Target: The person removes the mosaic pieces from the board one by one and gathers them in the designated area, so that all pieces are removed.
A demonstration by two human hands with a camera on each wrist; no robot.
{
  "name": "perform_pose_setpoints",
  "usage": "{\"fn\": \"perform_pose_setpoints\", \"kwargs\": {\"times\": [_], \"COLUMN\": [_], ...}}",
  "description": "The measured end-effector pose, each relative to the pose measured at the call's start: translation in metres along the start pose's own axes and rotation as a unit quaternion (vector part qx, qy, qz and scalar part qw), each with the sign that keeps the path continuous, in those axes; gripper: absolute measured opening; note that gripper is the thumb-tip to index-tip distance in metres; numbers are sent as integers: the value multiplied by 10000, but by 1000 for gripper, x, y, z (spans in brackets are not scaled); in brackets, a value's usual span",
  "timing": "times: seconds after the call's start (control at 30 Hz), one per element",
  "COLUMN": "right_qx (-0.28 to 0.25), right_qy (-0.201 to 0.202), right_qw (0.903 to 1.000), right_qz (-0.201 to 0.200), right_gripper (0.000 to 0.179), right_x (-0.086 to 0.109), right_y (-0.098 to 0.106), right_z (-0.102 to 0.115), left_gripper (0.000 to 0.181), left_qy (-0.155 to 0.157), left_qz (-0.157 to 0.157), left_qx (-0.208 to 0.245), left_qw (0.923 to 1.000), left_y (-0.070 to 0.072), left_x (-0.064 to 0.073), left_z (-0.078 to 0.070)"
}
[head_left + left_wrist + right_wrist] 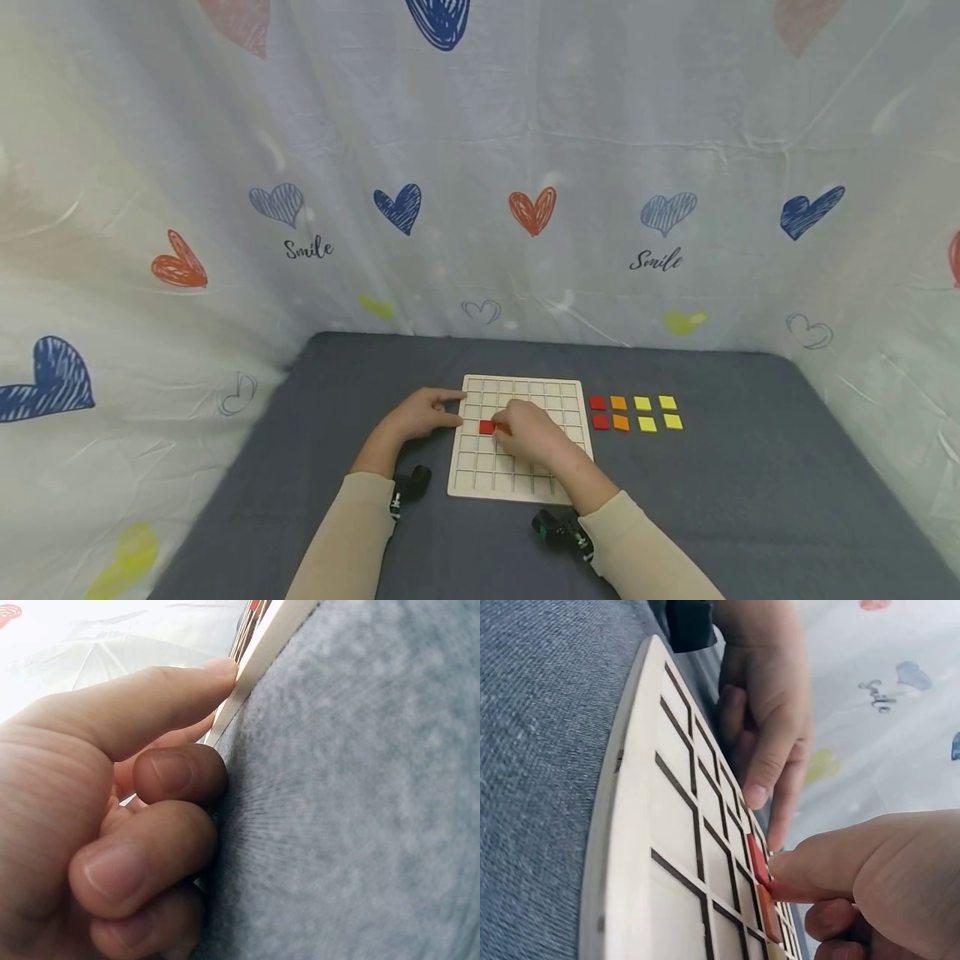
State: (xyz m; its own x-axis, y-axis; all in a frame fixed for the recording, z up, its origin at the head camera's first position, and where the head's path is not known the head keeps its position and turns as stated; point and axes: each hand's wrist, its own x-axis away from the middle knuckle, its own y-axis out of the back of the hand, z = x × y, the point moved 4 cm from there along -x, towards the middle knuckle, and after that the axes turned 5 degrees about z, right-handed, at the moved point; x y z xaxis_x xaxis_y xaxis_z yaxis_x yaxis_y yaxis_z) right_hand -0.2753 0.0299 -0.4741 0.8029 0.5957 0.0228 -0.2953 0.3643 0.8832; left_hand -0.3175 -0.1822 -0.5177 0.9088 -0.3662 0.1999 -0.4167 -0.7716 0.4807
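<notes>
The pale wooden grid board (480,482) lies flat on the cloth. My left hand (420,413) is at its left edge, thumb and index finger (172,697) touching the rim while the other fingers curl beneath. Over the middle of the board, my right hand (528,432) pinches with thumb and finger at an orange tile (767,911). Directly left of that tile, a red tile (487,427) sits on the grid, close to the fingertips. In the right wrist view, a yellowish tile (775,951) shows partly beyond the orange one. The right fingertips are partly hidden from the head camera.
Loose tiles stand in two rows right of the board: red tiles (597,402), orange tiles (618,402) and yellow tiles (647,424). A grey cloth (750,500) covers the table. Behind hangs a pale curtain (585,100) printed with hearts.
</notes>
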Motion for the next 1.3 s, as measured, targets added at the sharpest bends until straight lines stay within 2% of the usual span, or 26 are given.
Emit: {"fn": "perform_pose_setpoints", "kwargs": {"times": [0.2,0.43,0.67,1.03,1.3], "right_qx": [-130,-97,-17,-905,-1711], "right_qy": [-187,-212,-489,-1023,-1242], "right_qw": [9994,9967,9945,9844,9694], "right_qz": [-269,-775,-921,-1110,-1245], "right_gripper": [24,20,18,20,21], "right_x": [1,-4,-5,5,21], "right_y": [-1,-2,-7,-6,21], "right_z": [-3,-3,-2,-7,-19], "left_gripper": [55,54,55,54,55], "left_qy": [-21,13,92,163,175], "left_qz": [30,46,27,20,-5], "left_qx": [-115,-165,-135,-100,-114], "left_qw": [9999,9999,9999,9998,9998], "left_y": [-2,-2,-1,-3,-1], "left_x": [-2,-1,-2,-1,-1], "left_z": [-2,-4,-2,0,-2]}}
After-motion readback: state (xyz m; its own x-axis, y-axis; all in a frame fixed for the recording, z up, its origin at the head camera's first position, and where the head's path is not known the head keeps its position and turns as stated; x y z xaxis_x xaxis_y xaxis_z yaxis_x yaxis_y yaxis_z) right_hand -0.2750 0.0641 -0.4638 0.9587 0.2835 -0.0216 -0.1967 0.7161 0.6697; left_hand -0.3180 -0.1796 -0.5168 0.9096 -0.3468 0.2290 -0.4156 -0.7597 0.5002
